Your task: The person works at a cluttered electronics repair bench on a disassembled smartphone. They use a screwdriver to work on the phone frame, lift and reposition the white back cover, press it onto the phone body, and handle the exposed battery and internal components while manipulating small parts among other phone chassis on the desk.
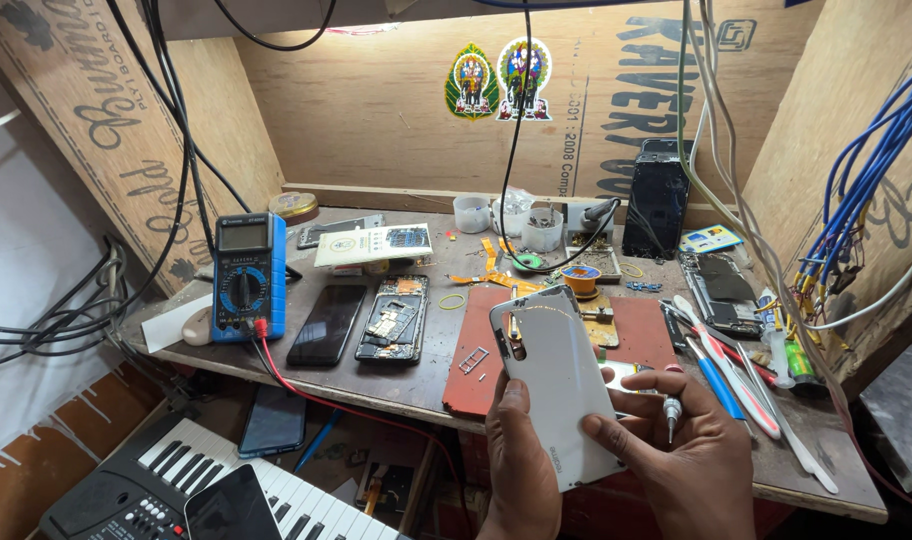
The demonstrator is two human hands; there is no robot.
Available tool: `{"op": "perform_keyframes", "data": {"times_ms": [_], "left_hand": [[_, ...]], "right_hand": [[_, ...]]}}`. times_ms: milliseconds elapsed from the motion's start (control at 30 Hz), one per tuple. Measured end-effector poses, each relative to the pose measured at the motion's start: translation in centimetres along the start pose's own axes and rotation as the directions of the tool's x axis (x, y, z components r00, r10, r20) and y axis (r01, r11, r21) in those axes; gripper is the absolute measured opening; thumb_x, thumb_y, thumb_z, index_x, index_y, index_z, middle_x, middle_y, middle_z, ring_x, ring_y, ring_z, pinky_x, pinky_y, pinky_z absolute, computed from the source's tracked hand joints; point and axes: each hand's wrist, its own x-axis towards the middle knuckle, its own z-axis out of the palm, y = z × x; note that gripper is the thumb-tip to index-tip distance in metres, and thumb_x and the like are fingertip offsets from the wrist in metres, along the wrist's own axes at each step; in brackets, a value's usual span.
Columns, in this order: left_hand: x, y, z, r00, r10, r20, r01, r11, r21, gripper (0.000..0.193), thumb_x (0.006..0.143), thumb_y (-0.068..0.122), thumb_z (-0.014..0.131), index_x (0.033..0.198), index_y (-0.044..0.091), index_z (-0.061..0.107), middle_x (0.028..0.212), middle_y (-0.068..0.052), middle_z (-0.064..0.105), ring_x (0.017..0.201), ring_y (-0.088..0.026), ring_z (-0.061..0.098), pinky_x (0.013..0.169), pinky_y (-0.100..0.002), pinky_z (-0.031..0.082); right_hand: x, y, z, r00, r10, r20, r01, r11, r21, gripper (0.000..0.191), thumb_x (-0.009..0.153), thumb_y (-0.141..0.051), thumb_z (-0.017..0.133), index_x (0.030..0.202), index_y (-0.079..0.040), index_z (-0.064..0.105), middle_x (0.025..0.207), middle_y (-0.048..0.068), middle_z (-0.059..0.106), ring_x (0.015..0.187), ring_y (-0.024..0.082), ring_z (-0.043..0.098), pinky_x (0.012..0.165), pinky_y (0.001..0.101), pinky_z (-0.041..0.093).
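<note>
Fingers (608,428) of both hands grip a white phone cover (556,385). It is glossy, tilted, with a camera cutout. The right hand (676,450) also holds a screwdriver (670,412).

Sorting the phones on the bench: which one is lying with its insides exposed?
The opened phone beside the black phone near the multimeter. Its back is off, showing internal parts; its neighbour shows only a plain dark surface.

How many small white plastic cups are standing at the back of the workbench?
3. One small white plastic cup stands furthest left, a second just right of it behind a hanging black cable, and a third slightly nearer. Clutter there may hide more.
</note>
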Motion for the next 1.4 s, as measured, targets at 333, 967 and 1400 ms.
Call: {"op": "perform_keyframes", "data": {"times_ms": [333,967,1400], "left_hand": [[-0.2,0.2,0.2,1.000,0.000,-0.007,0.001,0.999,0.052,0.067,0.098,0.042,0.024,0.133,-0.003,0.058,0.114,-0.023,0.073,0.098,-0.028,0.075,0.084,-0.042,0.063],[-0.5,1.7,1.4,0.992,-0.128,0.009,0.124,0.941,-0.313,0.066,0.099,0.043,0.023,0.132,-0.003,0.058,0.113,-0.018,0.069,0.102,-0.026,0.069,0.091,-0.042,0.057],[-0.3,1.5,1.5,0.997,-0.060,-0.041,0.047,0.961,-0.271,0.060,0.098,0.038,0.038,0.142,0.000,0.054,0.120,-0.014,0.065,0.108,-0.023,0.063,0.094,-0.040,0.053]], "right_hand": [[-0.1,-0.2,-0.1,1.000,-0.010,0.001,0.010,1.000,0.015,0.045,0.066,0.002,0.084,0.106,0.000,0.063,0.098,0.024,0.081,0.085,0.025,0.079,0.069,0.0378,0.066],[0.2,0.4,-0.8,0.996,0.053,0.076,-0.056,0.998,0.040,0.047,0.074,0.006,0.076,0.120,0.000,0.066,0.108,0.020,0.081,0.100,0.022,0.077,0.083,0.0367,0.064],[-0.6,-0.1,0.2,0.984,-0.025,0.179,0.051,0.988,-0.145,0.072,0.068,-0.007,0.088,0.133,-0.005,0.056,0.128,0.017,0.073,0.111,0.023,0.075,0.091,0.0368,0.064]]}}
